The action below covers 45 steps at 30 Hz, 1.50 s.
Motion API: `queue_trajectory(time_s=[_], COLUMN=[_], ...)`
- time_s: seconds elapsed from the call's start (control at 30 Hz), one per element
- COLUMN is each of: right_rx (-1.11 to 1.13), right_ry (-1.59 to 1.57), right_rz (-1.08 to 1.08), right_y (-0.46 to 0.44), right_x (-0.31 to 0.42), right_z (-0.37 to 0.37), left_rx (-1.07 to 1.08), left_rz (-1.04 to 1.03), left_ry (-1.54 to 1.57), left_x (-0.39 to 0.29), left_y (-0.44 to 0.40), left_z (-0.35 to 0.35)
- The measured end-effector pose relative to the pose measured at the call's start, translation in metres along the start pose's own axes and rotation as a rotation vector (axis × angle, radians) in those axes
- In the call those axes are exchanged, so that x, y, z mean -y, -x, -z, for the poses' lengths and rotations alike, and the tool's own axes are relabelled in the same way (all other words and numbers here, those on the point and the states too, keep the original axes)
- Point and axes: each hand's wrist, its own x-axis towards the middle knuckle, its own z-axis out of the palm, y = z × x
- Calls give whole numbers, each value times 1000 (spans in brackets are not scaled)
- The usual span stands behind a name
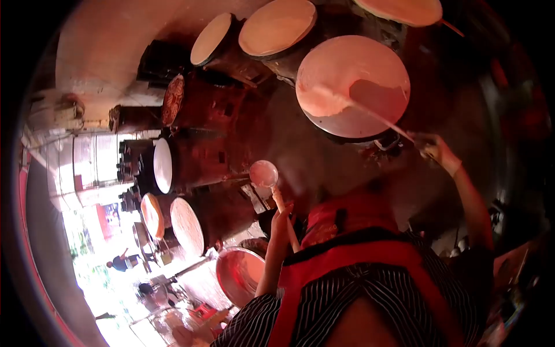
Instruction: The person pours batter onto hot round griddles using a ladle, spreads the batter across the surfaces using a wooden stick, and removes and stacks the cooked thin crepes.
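My right hand [437, 151] grips the thin handle of a batter spreader [376, 117]. Its far end, blurred, lies over a large round griddle [378, 95]. Pale batter [326, 104] covers part of that griddle, and a darker patch shows on its right side. Lower down, my left hand [281, 221] is closed around the handle of a ladle [263, 173], whose round bowl is coated with pale liquid and held away from the griddle.
Other round griddles with pale sheets [277, 28] stand at the top. More griddles [187, 226] line the left side. A metal pot [219, 276] of pale liquid is at lower left. A pan of reddish food [173, 100] sits farther off. A person [121, 263] is outside.
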Motion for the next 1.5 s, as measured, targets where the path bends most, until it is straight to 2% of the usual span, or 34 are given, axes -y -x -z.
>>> queue_trajectory(time_s=[0.1, 0.13, 0.2, 0.27, 0.3, 0.4, 0.43, 0.5, 0.53, 0.57, 0.6, 0.63, 0.67, 0.77, 0.83, 0.9, 0.97, 1.07, 1.1, 1.2, 1.23, 1.3, 1.33, 1.4, 1.47, 1.5], right_rx=[-374, -342, -120, -173, -200, -365, -459, -396, -231, -261, -583, -643, -459, -737, -977, -995, -705, -845, -887, -819, -873, -850, -766, -771, -671, -474], right_ry=[-189, -19, 42, -103, -45, -420, -468, -757, -997, -906, -521, -371, -579, -360, -260, -338, -749, -585, -437, -498, -397, -487, -671, -819, -750, -698], right_rz=[152, 170, 167, 187, 129, 167, 201, 258, 275, 353, 398, 547, 549, 566, 615, 591, 576, 390, 462, 340, 412, 440, 391, 493, 374, 335], right_y=[-7, -7, 7, 40, 59, 87, 81, 25, -19, -51, -93, -145, -192, -263, -360, -340, -260, -181, -190, -130, -134, -127, -109, -131, -132, -128], right_x=[-9, -13, -45, -83, -102, -171, -172, -149, -129, -91, -63, -56, -43, 19, -30, -39, -34, -35, -72, -64, -84, -75, -47, -38, -26, -39], right_z=[-47, -60, -73, -88, -90, -129, -166, -241, -266, -307, -347, -365, -378, -414, -402, -415, -433, -435, -406, -382, -355, -331, -332, -330, -352, -354], left_rx=[152, 202, 267, 291, 292, 268, 278, 295, 301, 296, 273, 251, 228, 157, 156, 158, 133, 211, 238, 310, 336, 448, 553, 787, 800, 807], left_rz=[-22, -13, -35, -107, -94, -135, -161, -141, -133, -130, -171, -215, -259, -334, -357, -381, -359, -313, -305, -259, -237, -218, -178, -199, -225, -195], left_ry=[-23, -31, -158, -204, -223, -361, -317, -317, -314, -328, -324, -320, -316, -296, -254, -219, -237, -234, -229, -263, -250, -257, -174, -7, 29, 8], left_x=[-25, -30, -47, -66, -68, -77, -71, -58, -54, -57, -60, -62, -63, -57, -61, -58, -50, -46, -47, -59, -75, -119, -136, -177, -194, -195], left_y=[-20, -32, -48, -51, -63, -80, -89, -106, -110, -104, -94, -84, -78, -74, -66, -65, -77, -90, -92, -91, -76, -42, -36, -3, -3, -18], left_z=[0, 7, 20, 24, 36, 68, 83, 123, 139, 150, 160, 170, 180, 207, 214, 222, 229, 225, 219, 203, 194, 179, 177, 169, 146, 134])
